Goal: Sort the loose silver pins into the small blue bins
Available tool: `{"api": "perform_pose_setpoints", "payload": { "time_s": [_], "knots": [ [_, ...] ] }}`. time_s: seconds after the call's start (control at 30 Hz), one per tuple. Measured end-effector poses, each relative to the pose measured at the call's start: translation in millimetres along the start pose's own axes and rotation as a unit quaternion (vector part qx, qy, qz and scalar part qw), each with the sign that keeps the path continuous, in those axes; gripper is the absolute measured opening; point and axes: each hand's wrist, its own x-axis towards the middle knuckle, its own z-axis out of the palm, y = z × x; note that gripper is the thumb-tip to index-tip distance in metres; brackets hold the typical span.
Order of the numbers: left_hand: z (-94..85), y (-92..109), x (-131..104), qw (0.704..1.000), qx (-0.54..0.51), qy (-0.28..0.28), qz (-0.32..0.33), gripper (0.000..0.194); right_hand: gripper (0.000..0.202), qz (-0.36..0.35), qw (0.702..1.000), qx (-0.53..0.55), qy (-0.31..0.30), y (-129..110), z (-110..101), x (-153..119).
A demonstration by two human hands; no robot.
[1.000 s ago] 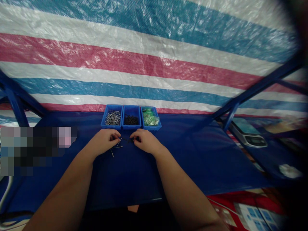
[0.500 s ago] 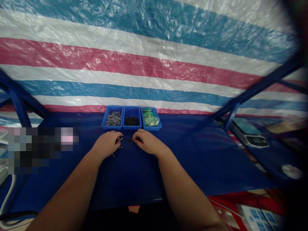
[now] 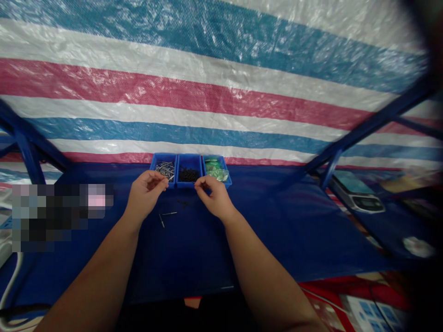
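My left hand [image 3: 145,191] is raised at the front of the left blue bin [image 3: 153,161], which holds many silver nail-like pieces [image 3: 166,169]. Its thumb and fingers are pinched, and whatever they hold is too small to make out. My right hand [image 3: 215,196] is also pinched, in front of the middle blue bin [image 3: 188,160] with its black small parts [image 3: 188,174]; its fingertips hide their contents. On the tabletop between and below the hands lie two silver nail-like pieces [image 3: 169,213] and a few dark small parts [image 3: 184,203].
A third blue bin [image 3: 226,181] holds a green-and-clear plastic packet [image 3: 216,169]. The blue table [image 3: 277,230] has blue frame bars [image 3: 346,143] at both sides. Striped sheeting [image 3: 221,92] hangs behind. A digital scale [image 3: 365,198] stands at the right.
Both hands have lifted away from the tabletop toward the bins, the left also moving leftward. The silver pieces and dark parts left on the table are more exposed.
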Motion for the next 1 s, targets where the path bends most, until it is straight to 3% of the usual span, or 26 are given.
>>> {"api": "perform_pose_setpoints", "payload": {
  "time_s": [0.17, 0.27, 0.4, 0.5, 0.63, 0.83, 1.0],
  "knots": [
    [2.7, -0.9, 4.5, 0.982, -0.169, 0.068, -0.046, 0.029, 0.01, 0.035, 0.996, 0.056, 0.066, 12.5, 9.5, -0.3],
    [3.6, 1.1, 4.4, 0.973, -0.217, 0.059, -0.054, 0.038, 0.02, 0.059, 0.99, 0.094, 0.084, 19.3, 14.0, 0.5],
    [-0.9, 4.6, 3.1, 0.978, -0.199, 0.012, -0.056, 0.074, 0.036, 0.062, 0.993, 0.096, 0.044, 20.6, 11.2, 0.6],
    [-10.5, 6.9, 3.4, 0.989, -0.14, -0.024, -0.044, 0.058, 0.025, 0.052, 0.998, 0.03, 0.011, 15.5, 4.4, -0.2],
    [-25.4, 9.0, 3.6, 0.994, 0.038, -0.106, -0.017, 0.028, 0.014, 0.048, 0.995, -0.033, -0.076, 7.8, -1.0, -0.9],
    [-28.4, 2.0, -2.3, 0.92, 0.234, -0.313, 0.007, 0.024, 0.021, 0.063, 0.976, -0.088, -0.189, 3.8, 4.3, -3.5],
    [-18.4, -8.8, -6.3, 0.873, 0.317, -0.369, 0.043, 0.02, 0.024, 0.039, 0.966, -0.136, -0.217, 2.7, 14.1, -6.0]
  ]
}}
